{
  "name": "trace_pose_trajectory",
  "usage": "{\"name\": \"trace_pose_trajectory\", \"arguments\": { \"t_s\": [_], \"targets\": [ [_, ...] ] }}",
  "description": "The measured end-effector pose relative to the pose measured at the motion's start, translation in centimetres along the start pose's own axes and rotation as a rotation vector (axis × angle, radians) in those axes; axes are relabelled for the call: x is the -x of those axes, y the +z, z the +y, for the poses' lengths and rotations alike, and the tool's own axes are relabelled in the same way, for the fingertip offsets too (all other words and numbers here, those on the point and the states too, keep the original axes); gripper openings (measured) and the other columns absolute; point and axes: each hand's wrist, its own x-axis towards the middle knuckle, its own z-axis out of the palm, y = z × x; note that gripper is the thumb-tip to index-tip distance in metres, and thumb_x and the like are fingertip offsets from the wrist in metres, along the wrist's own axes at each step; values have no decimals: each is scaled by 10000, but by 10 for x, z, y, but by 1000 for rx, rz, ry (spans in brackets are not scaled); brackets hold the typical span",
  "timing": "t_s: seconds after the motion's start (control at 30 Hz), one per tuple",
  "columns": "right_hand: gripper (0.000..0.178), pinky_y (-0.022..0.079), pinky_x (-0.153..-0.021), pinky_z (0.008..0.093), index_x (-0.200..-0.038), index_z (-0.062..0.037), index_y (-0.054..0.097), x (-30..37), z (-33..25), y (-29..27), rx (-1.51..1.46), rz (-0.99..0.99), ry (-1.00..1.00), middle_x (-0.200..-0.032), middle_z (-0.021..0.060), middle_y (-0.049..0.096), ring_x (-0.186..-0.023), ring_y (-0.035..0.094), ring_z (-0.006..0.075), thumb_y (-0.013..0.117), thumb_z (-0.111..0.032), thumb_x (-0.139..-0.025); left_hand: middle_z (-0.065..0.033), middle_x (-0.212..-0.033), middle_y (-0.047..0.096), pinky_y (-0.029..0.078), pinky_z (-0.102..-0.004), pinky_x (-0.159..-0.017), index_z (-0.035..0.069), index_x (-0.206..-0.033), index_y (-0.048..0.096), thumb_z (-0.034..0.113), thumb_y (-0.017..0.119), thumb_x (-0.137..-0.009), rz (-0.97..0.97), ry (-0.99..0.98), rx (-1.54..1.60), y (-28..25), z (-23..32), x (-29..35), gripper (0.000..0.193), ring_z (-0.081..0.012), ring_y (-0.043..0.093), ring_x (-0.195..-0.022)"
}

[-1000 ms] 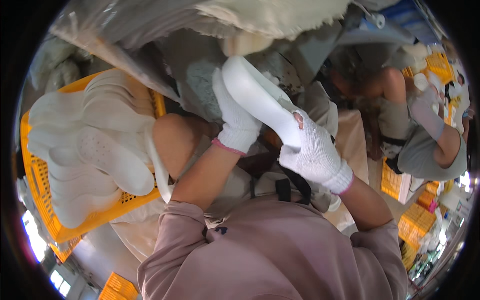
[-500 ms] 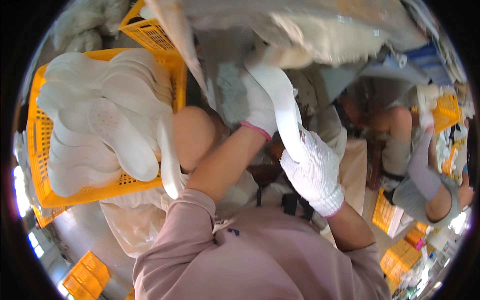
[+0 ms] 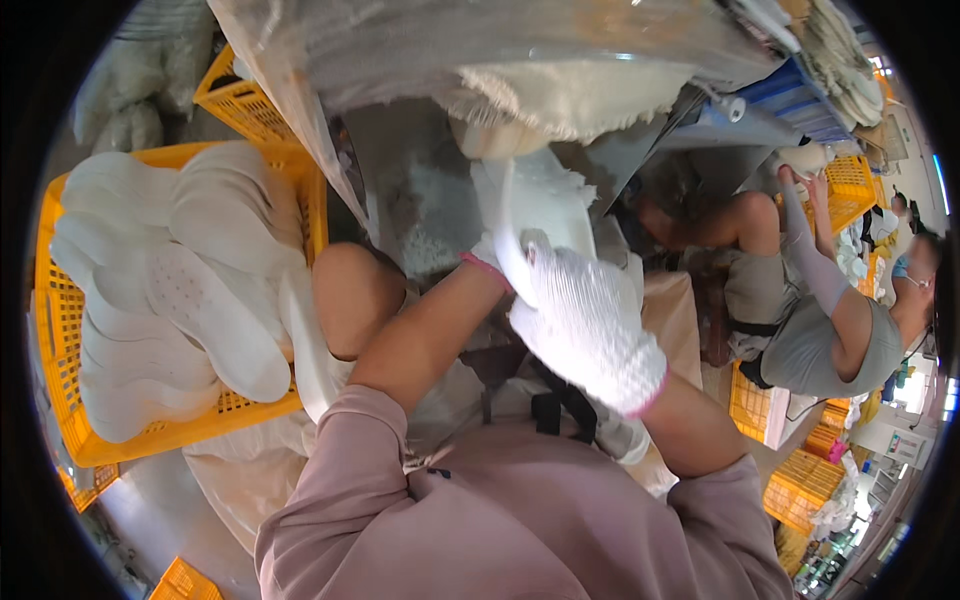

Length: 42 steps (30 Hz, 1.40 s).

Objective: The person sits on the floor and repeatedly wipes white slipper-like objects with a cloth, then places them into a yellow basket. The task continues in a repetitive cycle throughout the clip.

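A white shoe sole [image 3: 515,255] is held in front of me, its curved edge toward me and its far end near a pale rounded part [image 3: 500,138] under a fringed cover. Whether they touch I cannot tell. My right hand [image 3: 590,320], in a white knit glove, is closed around the sole's near end. On the sole's far side is my left hand [image 3: 485,248], also gloved; little beyond the pink cuff shows and its fingers are hidden. A whitish, ragged-edged surface [image 3: 565,200] lies beside the sole; its outline is blurred.
At my left, a yellow crate [image 3: 180,440] is heaped with white soles [image 3: 225,315]. Another yellow crate [image 3: 245,105] stands beyond it. Plastic sheeting [image 3: 420,70] hangs over the work spot. To the right sits another person [image 3: 835,335], among several yellow crates [image 3: 800,490].
The sole and both gloved hands have shifted a little left in the picture. The sole has been turned, its strip now more upright and narrower. My view has shifted too.
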Motion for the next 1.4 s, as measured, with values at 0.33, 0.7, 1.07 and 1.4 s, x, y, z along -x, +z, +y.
{"name": "trace_pose_trajectory", "arguments": {
  "t_s": [0.33, 0.7, 1.07, 1.4],
  "targets": [
    [455, 603, -888, 360, -1303, 56, 645, 140, 38, 9, -1549, 19, 984, -1170, 144, 754, -1029, 736, 214, 737, -147, -906, -193, -1556, 556, 380, -517, -1243, 29, -1543, 494, 672, 374, -1099, 252, 130, 264, 10, 10, 76, 790, -396, 529, -1420],
    [586, 555, -1024, 375, -1466, 41, 539, 86, 51, 38, -1314, -1, 860, -1337, 138, 662, -1144, 673, 213, 720, -200, -964, -79, -1066, 744, 554, -349, -899, 34, -1184, 708, 417, 586, -1104, 424, -248, -618, 16, 93, 98, 410, -186, 673, -974],
    [553, 553, -1030, 368, -1484, 6, 585, 218, 178, 87, -308, -148, 542, -1307, 115, 698, -1092, 696, 205, 743, -141, -976, -135, -1304, 677, 497, -484, -1008, 98, -1285, 628, 218, 643, -938, 1479, 332, -2651, 20, 334, 254, 368, -397, 614, -1216],
    [504, 567, -877, 342, -1433, 37, 634, 150, 114, 64, -693, -154, 410, -1192, 122, 741, -986, 690, 205, 739, -38, -945, -182, -1247, 744, 534, -482, -1005, 52, -1275, 701, 194, 685, -964, 1052, 392, -2504, 56, 355, 292, 342, -376, 713, -1100]
  ]
}}
